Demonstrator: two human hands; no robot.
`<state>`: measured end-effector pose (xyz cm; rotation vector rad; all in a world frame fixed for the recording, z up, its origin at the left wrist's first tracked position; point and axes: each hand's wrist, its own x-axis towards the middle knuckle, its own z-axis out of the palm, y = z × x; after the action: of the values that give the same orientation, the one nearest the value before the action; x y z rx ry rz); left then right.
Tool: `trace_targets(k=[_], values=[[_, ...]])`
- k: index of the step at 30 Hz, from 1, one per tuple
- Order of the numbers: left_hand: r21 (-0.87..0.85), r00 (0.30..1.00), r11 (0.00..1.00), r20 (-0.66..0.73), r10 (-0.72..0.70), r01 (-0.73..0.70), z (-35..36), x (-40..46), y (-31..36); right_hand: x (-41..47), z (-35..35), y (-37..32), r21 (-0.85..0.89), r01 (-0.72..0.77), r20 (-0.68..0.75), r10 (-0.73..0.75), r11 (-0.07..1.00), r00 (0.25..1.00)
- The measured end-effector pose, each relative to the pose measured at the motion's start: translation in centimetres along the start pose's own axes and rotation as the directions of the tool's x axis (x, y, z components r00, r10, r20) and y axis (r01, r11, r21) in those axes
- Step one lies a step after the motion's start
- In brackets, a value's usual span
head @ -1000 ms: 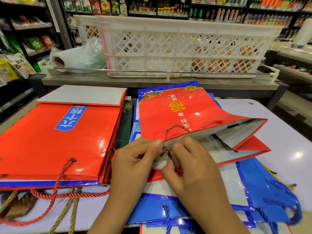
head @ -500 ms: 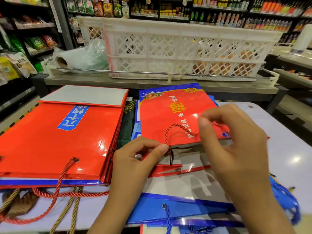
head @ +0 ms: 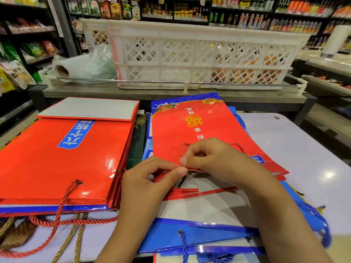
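Your left hand [head: 150,179] pinches the near edge of the red bag [head: 190,130] between thumb and finger. Your right hand [head: 214,160] pinches the same edge just beside it, and the fingertips of both hands nearly touch. The red bag lies flat on a pile of other bags in the middle of the table [head: 294,149], with its open end toward you. Its rope handle [head: 182,148] curls out from under your right hand. A blue bag [head: 199,234] lies lower in the pile, at the table's near edge. A stack of bigger red bags [head: 57,158] sits on the left side. A white crate [head: 199,54] stands past the far edge.
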<state>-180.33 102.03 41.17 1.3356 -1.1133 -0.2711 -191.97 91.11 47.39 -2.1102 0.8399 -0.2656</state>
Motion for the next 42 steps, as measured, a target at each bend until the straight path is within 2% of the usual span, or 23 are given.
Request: trace_targets(k=[5,16,19,22,24,26,28,30,36,39,42], values=[[0.005,1.000,1.000,0.010,-0.009,0.009,0.1,-0.1,0.2,-0.1,0.4,0.7,0.088,-0.066,-0.071,0.073,0.994,0.995],[0.009,0.999,0.999,0.026,0.031,-0.031,0.1,-0.1,0.0,-0.4,1.3,1.3,0.231,-0.030,-0.172,0.071,0.972,0.982],[0.015,0.998,0.998,0.026,0.055,-0.055,0.1,-0.1,0.0,-1.0,1.4,1.1,0.217,0.020,-0.183,0.020,0.976,0.983],[0.010,0.996,0.996,0.013,0.089,-0.089,0.0,-0.2,0.2,-2.4,1.0,1.1,0.061,0.130,-0.220,-0.114,0.990,0.969],[0.001,0.994,0.994,-0.005,0.110,-0.110,0.0,-0.2,0.3,-4.0,0.5,1.5,-0.220,0.193,-0.263,-0.249,0.956,0.932],[-0.007,0.991,0.992,-0.043,0.125,-0.125,-0.1,-0.2,0.3,-5.7,0.0,2.1,-0.523,0.202,-0.297,-0.399,0.828,0.868],[-0.007,0.989,0.991,-0.075,0.131,-0.131,-0.2,-0.2,0.4,-7.0,-0.1,3.0,-0.698,0.171,-0.287,-0.491,0.695,0.823],[0.007,0.987,0.990,-0.081,0.140,-0.140,-0.2,-0.3,0.5,-7.4,-0.2,3.7,-0.742,0.176,-0.241,-0.502,0.647,0.831],[-0.067,0.990,0.991,-0.090,0.112,-0.118,-0.3,-0.1,1.0,-7.0,0.1,4.1,-0.757,0.198,-0.189,-0.499,0.623,0.846],[-0.053,0.990,0.990,-0.054,0.129,-0.132,-0.8,0.3,1.7,-6.9,0.2,4.1,-0.798,0.193,-0.222,-0.576,0.571,0.787],[-0.128,0.995,0.986,-0.012,0.102,-0.103,-1.3,0.4,2.6,-6.7,-0.1,4.4,-0.830,0.155,-0.309,-0.673,0.536,0.672]])
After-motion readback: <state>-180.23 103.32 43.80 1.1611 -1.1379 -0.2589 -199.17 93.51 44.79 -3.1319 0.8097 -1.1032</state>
